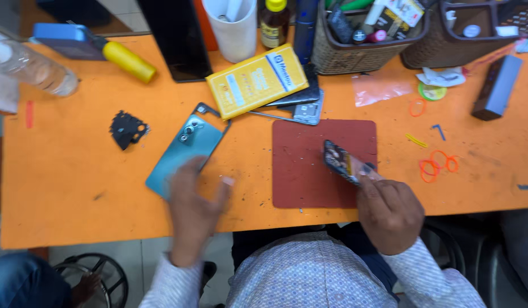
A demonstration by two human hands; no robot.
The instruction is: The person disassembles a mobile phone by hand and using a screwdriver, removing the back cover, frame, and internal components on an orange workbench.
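Left hand (192, 208) open, blurred, over teal phone back cover (184, 153); right hand (389, 214) grips patterned phone (346, 162) above red mat (309, 165), orange worktop (76, 171).

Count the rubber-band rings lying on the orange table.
4 that I can make out: one thin orange rubber-band ring beside the pink plastic bag, and three overlapping ones right of the dark red mat. Baskets may hide more.

Left hand (191, 212) blurred, fingers seemingly spread flat; right hand (390, 212) fisted, fingers pinched.
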